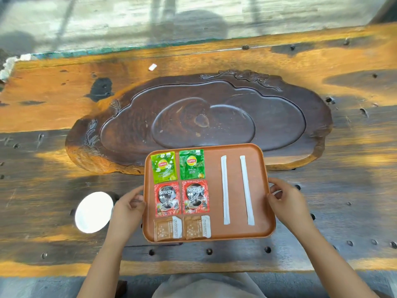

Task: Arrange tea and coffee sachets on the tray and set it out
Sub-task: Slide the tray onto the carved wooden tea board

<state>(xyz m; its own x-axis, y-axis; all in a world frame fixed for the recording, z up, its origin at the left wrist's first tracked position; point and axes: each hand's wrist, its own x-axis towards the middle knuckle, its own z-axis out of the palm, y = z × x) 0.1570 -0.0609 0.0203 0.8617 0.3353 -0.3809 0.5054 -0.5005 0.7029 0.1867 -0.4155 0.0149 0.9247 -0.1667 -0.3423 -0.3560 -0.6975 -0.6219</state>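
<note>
Tray (214, 190), on table (43, 147): clamped at both side rims, left hand (126, 208) & right hand (285, 201).

Between fingers: 2 green tea sachets (191, 164), 2 red coffee sachets (167, 198), 2 brown packets (168, 228) (prob. sugar), 2 wrapped sticks (225, 190).

Risk: tilt on lift → loose sachets slide, rows break.

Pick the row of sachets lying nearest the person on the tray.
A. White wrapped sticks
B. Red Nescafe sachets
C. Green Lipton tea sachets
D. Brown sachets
D: the two brown sachets lie along the near edge of the tray, below the red Nescafe sachets, with the green Lipton sachets farthest away.
</note>
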